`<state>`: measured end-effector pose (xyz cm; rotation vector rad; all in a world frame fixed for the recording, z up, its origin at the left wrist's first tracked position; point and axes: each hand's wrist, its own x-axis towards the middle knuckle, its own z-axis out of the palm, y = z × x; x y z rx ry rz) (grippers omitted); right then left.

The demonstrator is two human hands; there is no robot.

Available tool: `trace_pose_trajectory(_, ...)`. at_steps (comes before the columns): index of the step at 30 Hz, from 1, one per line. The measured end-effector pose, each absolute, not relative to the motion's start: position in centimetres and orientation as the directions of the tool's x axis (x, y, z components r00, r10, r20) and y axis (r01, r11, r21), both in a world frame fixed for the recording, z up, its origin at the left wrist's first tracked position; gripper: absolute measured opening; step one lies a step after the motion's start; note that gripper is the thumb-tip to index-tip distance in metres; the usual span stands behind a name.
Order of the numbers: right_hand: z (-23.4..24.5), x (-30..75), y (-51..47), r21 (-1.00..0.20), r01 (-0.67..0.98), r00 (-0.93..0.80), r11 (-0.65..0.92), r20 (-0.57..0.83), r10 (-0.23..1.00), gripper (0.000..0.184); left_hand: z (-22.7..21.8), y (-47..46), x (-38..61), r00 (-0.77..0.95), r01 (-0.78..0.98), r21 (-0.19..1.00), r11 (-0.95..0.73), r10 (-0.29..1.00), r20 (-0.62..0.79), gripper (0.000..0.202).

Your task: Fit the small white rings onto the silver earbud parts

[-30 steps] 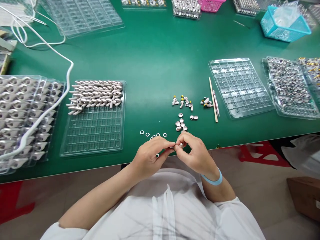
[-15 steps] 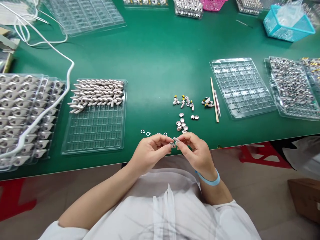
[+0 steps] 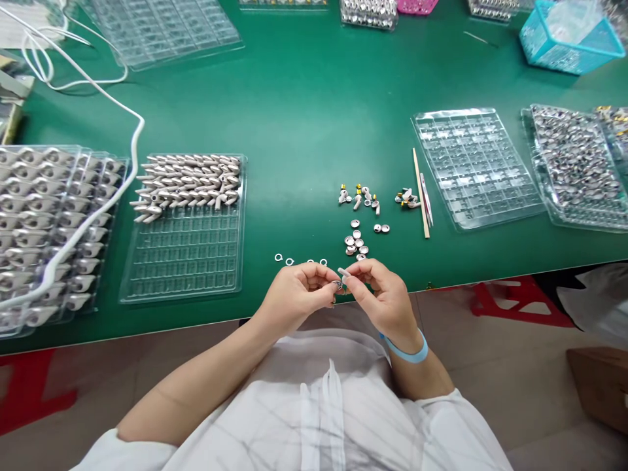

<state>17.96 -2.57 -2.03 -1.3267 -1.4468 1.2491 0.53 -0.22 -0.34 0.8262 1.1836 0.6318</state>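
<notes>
Both my hands meet over the near edge of the green table [image 3: 304, 111]. My left hand [image 3: 294, 299] pinches a small round silver cap [image 3: 336, 284] between thumb and fingertips. My right hand [image 3: 380, 294], with a blue wristband, pinches a small white earbud-shaped part [image 3: 344, 273] right beside that cap; the two pieces touch or nearly touch. Just beyond my fingers lie several loose silver caps [image 3: 355, 243], a row of small white rings [image 3: 300, 261] and a few white parts with yellow tips [image 3: 358, 197].
A clear tray [image 3: 184, 252] with white stemmed parts sits left of centre, fuller trays [image 3: 46, 229] further left under a white cable [image 3: 118, 196]. An empty clear tray [image 3: 473, 167], a wooden stick [image 3: 420, 193] and a tray of silver parts [image 3: 574, 167] lie right. Blue basket [image 3: 569, 36] far right.
My hands have drawn slightly apart at the fingertips, so the silver cap and the white part now show between them. Otherwise the hands stay in the same place.
</notes>
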Motion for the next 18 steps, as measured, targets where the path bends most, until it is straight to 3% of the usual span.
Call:
trace_pose_trajectory(12,-1.42,17.98,-2.99,-0.967,0.254,-0.179,0.016,-0.031,0.983,0.005,0.10,-0.70,0.15,0.227,-0.034,0.887,0.461,0.868,-0.442,0.009)
trace_pose_trajectory(18,-1.43,17.82,-3.23,-0.943,0.283,-0.227,0.172,0.109,0.968,0.038,-0.17,-0.93,0.08,0.247,-0.050,0.888,0.458,0.867,-0.433,0.011)
